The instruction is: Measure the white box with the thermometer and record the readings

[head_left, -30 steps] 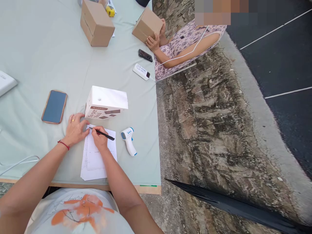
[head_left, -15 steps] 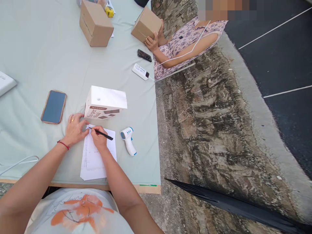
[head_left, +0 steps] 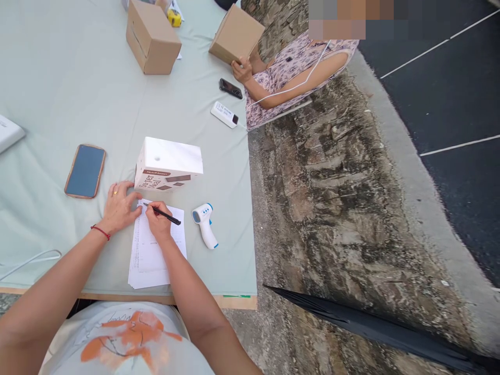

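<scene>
Beyond my white paper sheets (head_left: 150, 260), a brown cardboard box (head_left: 237, 32) has tipped. Seemingly writing, my right hand (head_left: 158, 221) pinches a slim black pen (head_left: 166, 214); next strokes need my spread left hand (head_left: 119, 208) steady.

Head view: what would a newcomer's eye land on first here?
Probably the right hand gripping a black pen over the papers, at the table's near edge. Just beyond the papers stands a white box printed "Super Meal". Farther off, at the table's right side, another person holds a brown cardboard box.
</scene>
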`<action>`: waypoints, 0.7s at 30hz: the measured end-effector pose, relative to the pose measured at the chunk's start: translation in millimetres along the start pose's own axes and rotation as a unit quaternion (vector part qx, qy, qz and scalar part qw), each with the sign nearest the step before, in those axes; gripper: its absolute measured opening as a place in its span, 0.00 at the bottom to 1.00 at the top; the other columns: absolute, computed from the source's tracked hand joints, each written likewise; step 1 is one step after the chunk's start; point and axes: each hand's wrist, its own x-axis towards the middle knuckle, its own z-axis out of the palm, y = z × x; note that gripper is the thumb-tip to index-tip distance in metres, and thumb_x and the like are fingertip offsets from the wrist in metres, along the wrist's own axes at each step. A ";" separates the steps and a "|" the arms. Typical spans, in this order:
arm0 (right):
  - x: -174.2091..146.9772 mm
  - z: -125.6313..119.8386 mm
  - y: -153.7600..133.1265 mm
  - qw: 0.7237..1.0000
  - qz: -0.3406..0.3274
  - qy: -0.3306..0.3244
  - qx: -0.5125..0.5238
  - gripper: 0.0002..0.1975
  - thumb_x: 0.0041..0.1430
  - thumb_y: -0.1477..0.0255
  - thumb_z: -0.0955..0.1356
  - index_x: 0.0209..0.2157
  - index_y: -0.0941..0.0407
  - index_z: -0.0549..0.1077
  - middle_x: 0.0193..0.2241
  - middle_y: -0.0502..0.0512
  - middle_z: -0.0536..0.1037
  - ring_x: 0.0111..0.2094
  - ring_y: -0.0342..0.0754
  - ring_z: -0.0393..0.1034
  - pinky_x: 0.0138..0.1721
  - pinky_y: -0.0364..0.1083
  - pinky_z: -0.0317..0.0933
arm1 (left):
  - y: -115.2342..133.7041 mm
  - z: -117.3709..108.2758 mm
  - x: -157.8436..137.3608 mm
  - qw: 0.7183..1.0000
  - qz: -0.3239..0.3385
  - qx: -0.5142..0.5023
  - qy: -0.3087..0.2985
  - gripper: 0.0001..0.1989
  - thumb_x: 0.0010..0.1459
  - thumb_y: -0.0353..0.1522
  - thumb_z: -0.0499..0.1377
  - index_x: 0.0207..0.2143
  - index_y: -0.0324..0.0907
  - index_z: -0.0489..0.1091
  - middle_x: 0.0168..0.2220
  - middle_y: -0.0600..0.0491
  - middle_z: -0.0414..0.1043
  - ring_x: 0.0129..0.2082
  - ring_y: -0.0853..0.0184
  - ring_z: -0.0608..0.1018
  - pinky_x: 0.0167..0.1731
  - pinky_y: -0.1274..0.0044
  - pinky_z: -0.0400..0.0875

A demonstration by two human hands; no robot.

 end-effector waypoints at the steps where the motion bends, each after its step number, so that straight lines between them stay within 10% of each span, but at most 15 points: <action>1: 0.0 0.2 0.1 1.000 -0.001 -0.001 -0.002 0.14 0.54 0.59 0.63 0.29 0.55 0.70 0.26 0.52 0.72 0.28 0.47 0.65 0.32 0.46 0.65 | -0.2 0.2 0.0 1.000 0.001 0.000 0.002 0.14 0.58 0.38 0.55 0.42 0.43 0.73 0.56 0.42 0.63 0.58 0.52 0.67 0.66 0.53 0.49; 21: -2.0 0.1 -0.2 0.999 -0.001 0.035 0.033 0.13 0.53 0.61 0.64 0.28 0.57 0.70 0.25 0.52 0.72 0.27 0.46 0.64 0.31 0.44 0.63 | -2.3 1.2 -0.1 1.000 0.006 -0.001 -0.003 0.14 0.58 0.38 0.56 0.43 0.42 0.73 0.56 0.42 0.62 0.58 0.52 0.67 0.66 0.54 0.48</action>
